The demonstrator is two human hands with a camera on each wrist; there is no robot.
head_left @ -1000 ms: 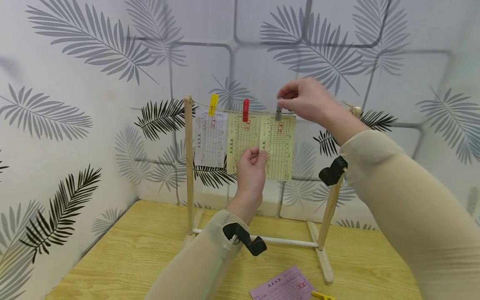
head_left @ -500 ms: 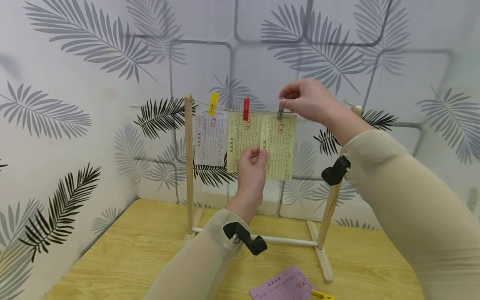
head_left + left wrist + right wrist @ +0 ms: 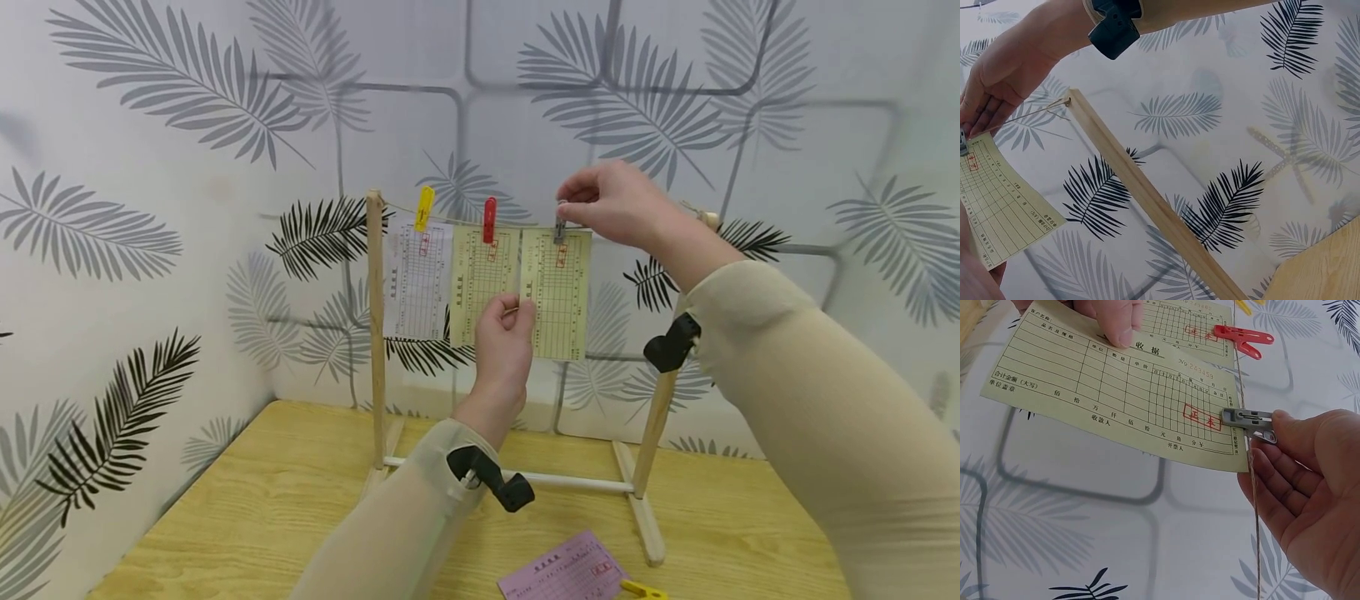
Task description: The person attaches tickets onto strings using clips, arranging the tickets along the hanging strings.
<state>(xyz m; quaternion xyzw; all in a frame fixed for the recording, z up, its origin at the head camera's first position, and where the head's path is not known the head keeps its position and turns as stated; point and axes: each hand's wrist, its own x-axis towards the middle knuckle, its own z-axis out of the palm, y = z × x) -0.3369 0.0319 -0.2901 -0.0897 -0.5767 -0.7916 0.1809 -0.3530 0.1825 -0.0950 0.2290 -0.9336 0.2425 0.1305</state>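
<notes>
A yellow receipt slip (image 3: 558, 321) hangs at the right of a row of slips on a string (image 3: 1257, 525). My left hand (image 3: 504, 354) pinches its left edge between thumb and fingers. Up at the string, my right hand (image 3: 626, 204) pinches the handles of a grey clothespin (image 3: 1249, 419). That clothespin's tip overlaps the slip's top edge, beside the red stamp. To the left, a red clothespin (image 3: 490, 220) holds a second yellow slip (image 3: 483, 267), and a yellow clothespin (image 3: 424, 208) holds a white slip (image 3: 416, 287).
The string runs between two wooden posts (image 3: 377, 333) joined low down by a white bar (image 3: 577, 482). On the wooden table (image 3: 247, 500) lie a pink slip (image 3: 562, 571) and another yellow clothespin (image 3: 643, 591), near the front. A leaf-patterned wall covering stands behind.
</notes>
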